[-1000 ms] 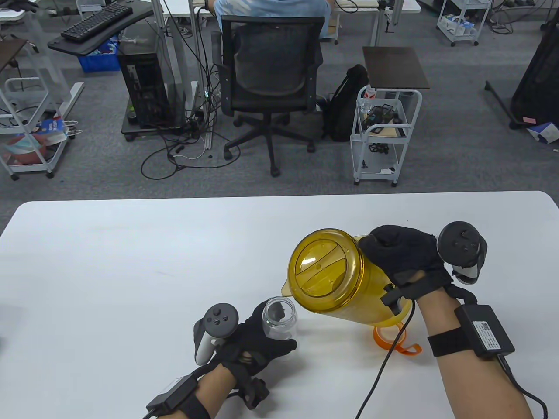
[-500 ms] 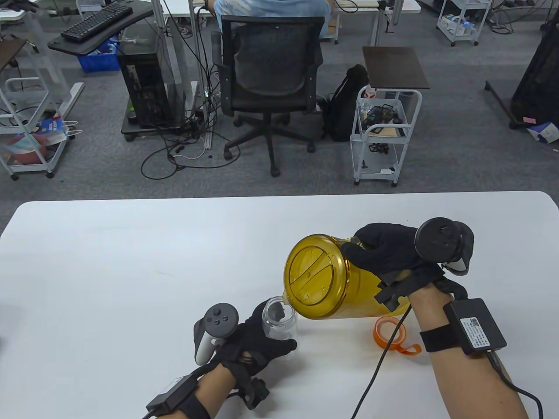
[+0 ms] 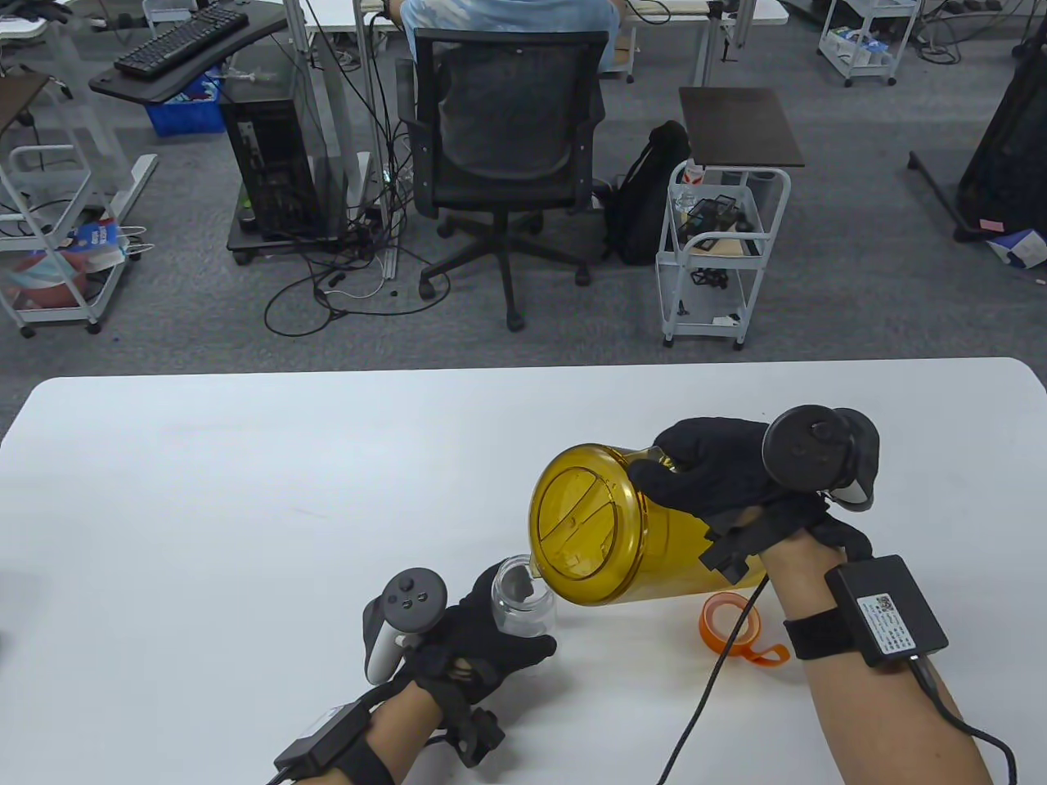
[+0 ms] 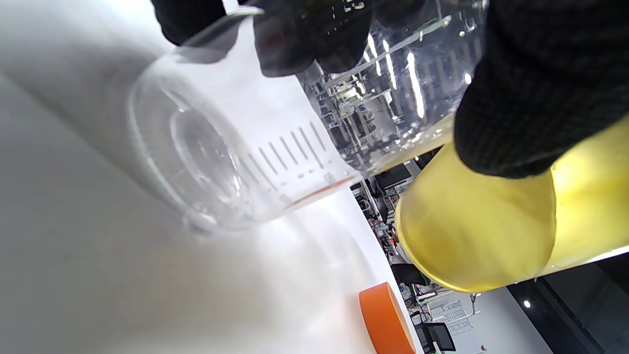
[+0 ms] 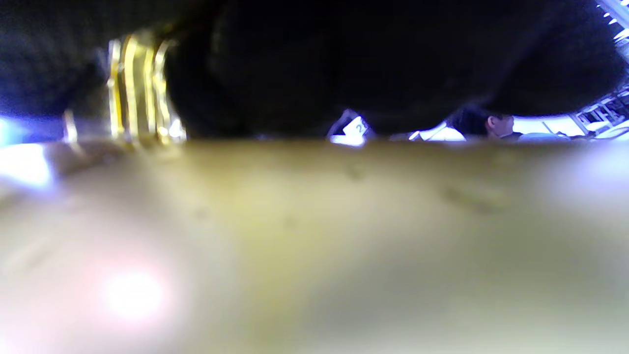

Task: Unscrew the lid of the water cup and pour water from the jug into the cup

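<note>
A clear plastic cup stands open on the white table, and my left hand grips its side. The left wrist view shows the cup with graduation marks, my fingers curled round it. A yellow jug with its lid on is tipped hard to the left, its spout just over the cup's rim. My right hand grips the jug by the handle side. The jug fills the right wrist view. The orange cup lid lies on the table under the jug's base, seen also as the lid.
A black cable runs from my right wrist across the table's near edge. Beyond the far edge stand an office chair with a seated person and a small white cart.
My right hand has tipped the jug further to the left and lowered it, bringing the spout over the cup's mouth. The left hand and the cup have stayed put.
</note>
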The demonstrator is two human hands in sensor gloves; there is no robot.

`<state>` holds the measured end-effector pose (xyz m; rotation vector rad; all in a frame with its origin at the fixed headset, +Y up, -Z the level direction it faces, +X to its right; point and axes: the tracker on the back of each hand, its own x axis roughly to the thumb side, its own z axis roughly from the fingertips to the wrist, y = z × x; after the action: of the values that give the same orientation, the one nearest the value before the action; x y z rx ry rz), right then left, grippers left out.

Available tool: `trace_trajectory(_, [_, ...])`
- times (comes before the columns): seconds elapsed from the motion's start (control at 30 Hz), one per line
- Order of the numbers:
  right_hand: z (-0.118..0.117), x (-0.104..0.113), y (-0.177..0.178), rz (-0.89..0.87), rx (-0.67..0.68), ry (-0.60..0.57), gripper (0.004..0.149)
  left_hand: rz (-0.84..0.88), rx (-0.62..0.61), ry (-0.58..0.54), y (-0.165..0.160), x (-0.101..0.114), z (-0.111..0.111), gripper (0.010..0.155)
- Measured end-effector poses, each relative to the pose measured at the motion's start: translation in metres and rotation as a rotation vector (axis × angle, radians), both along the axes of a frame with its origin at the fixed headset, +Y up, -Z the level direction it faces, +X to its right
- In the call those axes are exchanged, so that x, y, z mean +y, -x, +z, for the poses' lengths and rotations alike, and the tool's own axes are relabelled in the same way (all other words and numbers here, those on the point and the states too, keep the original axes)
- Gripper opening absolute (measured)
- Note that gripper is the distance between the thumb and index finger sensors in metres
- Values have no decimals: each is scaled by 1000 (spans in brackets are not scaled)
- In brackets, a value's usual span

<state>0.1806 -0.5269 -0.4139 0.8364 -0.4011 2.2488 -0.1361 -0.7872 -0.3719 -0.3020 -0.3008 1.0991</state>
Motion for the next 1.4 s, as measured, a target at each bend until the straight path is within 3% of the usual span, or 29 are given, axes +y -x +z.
trace_trajectory(1.4, [17,37,50,227,11,-86,58,-8,0,7,0,0,0,108])
